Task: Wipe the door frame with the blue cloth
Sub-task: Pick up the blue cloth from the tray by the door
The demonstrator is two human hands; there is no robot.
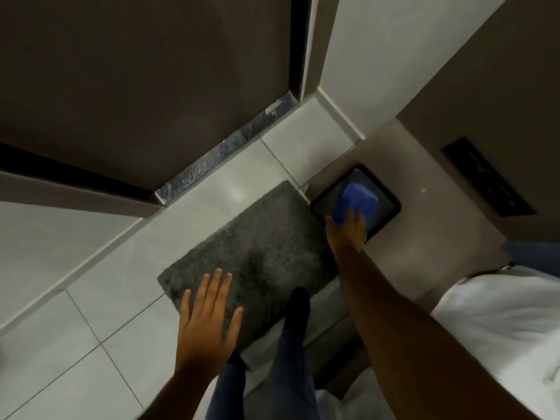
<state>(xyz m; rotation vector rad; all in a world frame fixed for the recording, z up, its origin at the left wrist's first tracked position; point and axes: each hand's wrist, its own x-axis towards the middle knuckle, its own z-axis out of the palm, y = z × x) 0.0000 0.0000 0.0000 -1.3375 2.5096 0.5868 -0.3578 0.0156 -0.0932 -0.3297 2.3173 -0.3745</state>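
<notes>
The dark door [136,86] fills your upper left. A grey mat [257,256] lies mid-frame. At right, a black bin [385,219] holds the blue cloth [357,201], gripped by your right hand [348,228]. Your left hand [209,322] hovers spread.

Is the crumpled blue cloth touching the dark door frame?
No: the crumpled blue cloth is over the black tray under the right hand, away from the dark door frame.
</notes>
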